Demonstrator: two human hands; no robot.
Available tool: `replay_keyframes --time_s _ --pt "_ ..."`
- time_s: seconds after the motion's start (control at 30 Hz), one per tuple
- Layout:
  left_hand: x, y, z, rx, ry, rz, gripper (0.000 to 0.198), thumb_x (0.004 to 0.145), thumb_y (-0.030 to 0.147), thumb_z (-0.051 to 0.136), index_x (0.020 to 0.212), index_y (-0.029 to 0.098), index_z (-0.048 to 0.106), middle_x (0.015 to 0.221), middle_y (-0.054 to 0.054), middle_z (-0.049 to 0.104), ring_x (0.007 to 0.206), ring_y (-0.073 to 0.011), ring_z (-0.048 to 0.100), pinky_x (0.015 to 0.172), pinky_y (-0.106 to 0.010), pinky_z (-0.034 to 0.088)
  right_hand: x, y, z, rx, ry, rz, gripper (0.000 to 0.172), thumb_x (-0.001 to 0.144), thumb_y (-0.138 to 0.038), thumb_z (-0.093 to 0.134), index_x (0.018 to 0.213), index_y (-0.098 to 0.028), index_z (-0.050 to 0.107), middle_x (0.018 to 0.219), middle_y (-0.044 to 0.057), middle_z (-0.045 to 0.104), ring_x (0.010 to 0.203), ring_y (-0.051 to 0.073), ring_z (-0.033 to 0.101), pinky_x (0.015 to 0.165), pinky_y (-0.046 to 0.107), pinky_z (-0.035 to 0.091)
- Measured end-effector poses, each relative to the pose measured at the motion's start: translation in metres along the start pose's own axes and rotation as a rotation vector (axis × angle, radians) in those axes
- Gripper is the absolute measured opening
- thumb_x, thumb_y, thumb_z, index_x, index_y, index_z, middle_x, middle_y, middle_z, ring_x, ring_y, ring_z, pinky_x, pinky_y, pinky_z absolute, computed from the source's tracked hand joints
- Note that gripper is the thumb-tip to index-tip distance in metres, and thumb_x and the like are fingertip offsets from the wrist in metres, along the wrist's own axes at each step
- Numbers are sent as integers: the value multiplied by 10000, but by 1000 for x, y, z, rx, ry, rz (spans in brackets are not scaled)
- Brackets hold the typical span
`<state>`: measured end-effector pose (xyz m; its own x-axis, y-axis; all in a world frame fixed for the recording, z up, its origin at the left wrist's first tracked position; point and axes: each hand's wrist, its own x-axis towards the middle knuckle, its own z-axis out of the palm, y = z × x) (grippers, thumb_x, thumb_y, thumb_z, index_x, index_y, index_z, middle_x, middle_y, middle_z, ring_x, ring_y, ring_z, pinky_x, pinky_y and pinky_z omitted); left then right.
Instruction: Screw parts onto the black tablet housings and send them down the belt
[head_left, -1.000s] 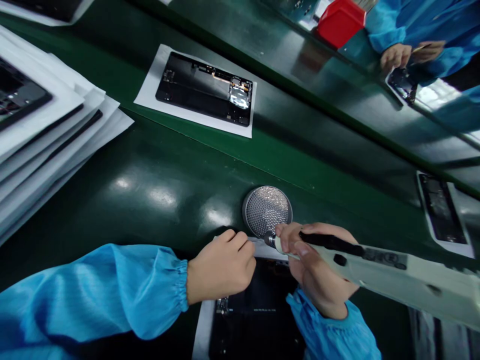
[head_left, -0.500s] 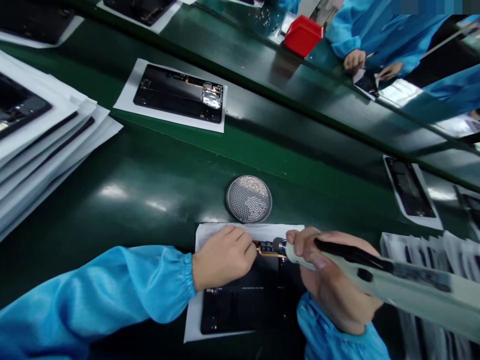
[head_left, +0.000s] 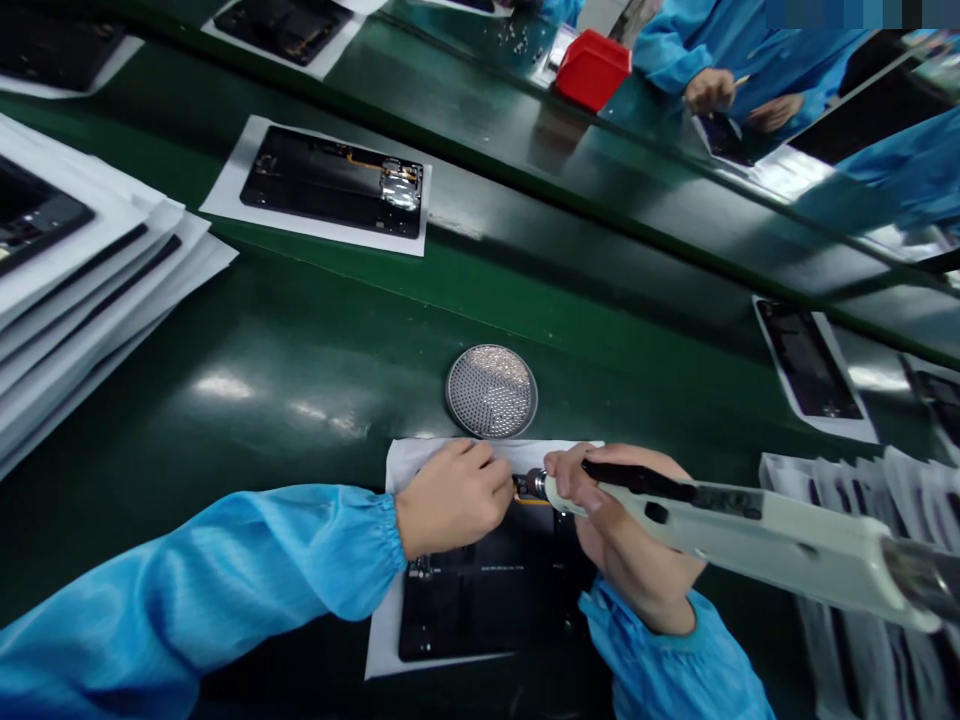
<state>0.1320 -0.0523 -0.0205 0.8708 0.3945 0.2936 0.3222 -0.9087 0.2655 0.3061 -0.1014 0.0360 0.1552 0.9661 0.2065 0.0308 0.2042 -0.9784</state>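
Note:
A black tablet body [head_left: 487,610] with exposed inner parts lies on a white sheet [head_left: 382,640] in front of me. My right hand [head_left: 622,520] grips a pale electric screwdriver [head_left: 780,545], its metal tip pointing left at the tablet's upper part. Close to that tip, my left hand [head_left: 457,498] rests over the tablet's upper edge with its fingers curled and pressed together. Whatever those fingers hold, if anything, is hidden. Just beyond the sheet stands a round dimpled screw dish [head_left: 492,392] with small shiny pieces in its far part.
Stacked tablets between white sheets [head_left: 112,260] stand at left. More upright white sheets [head_left: 847,530] are at right. Another open tablet [head_left: 334,185] lies on a sheet farther back, and one more [head_left: 808,360] at right. Across the bench are a red bin [head_left: 592,70] and a co-worker's hands [head_left: 711,90].
My right hand and the screwdriver have shifted left, nearer my left hand. The left hand has moved slightly up and right. The background tablets have slid a little left in view.

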Motion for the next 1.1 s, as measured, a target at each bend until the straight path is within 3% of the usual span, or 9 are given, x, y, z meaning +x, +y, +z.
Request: replay_keyframes --time_s 0.17,0.43,0.63,1.1 --pt "-2 6 -4 64 69 44 255 965 113 460 806 92 658 803 -84 582 742 -222 542 583 -349 360 1 1 2 27 -9 34 276 839 -113 675 1070 -263 673 794 14 674 747 197 659 762 423 542" --pt "-9 12 -8 71 -13 23 223 962 172 520 861 97 705 978 -144 628 848 -263 548 626 -361 340 -1 4 2 -6 28 53 235 821 -155 707 1032 -255 682 797 19 673 729 202 659 760 437 556" --pt "-11 12 -4 82 1 22 204 957 181 543 886 88 709 984 -142 631 845 -259 541 634 -359 334 3 2 7 82 -16 -7 267 835 -111 669 1066 -245 678 738 4 661 693 181 633 754 417 548" --pt "-12 14 -2 89 6 36 208 956 185 536 896 98 715 998 -145 624 860 -265 543 634 -363 331 2 6 7 70 -2 9 244 825 -107 685 1041 -220 685 737 12 661 664 167 600 722 404 554"
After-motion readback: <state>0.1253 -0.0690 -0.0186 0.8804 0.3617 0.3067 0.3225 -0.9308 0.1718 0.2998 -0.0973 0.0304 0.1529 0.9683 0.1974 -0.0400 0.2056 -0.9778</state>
